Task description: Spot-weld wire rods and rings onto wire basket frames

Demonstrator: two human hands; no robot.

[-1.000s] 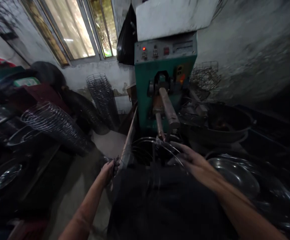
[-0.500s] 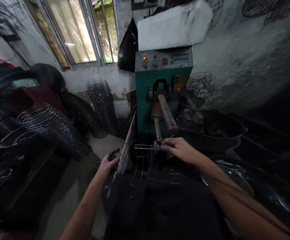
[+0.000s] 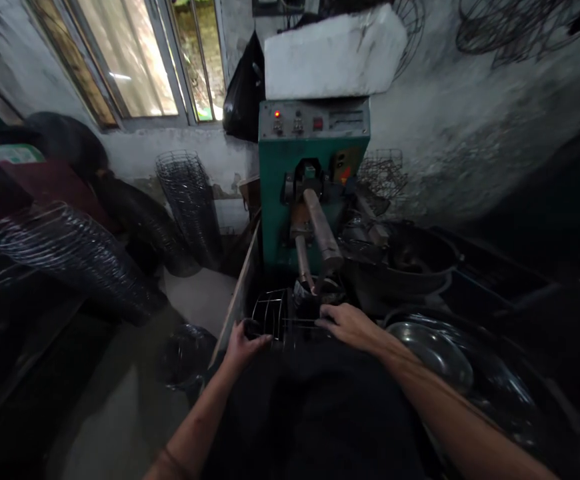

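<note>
Fingers of both the left hand (image 3: 243,341) and right hand (image 3: 346,325) now grip the wire basket (image 3: 275,315), drawn nearer since a moment ago, under the welder's arms (image 3: 320,233).

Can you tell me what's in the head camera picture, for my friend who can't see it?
Two bare hands, the left hand and the right hand, hold a small wire basket frame under the metal arms of a green machine. Stacks of wire baskets lie to the left, and shiny metal bowls sit to the right.
</note>
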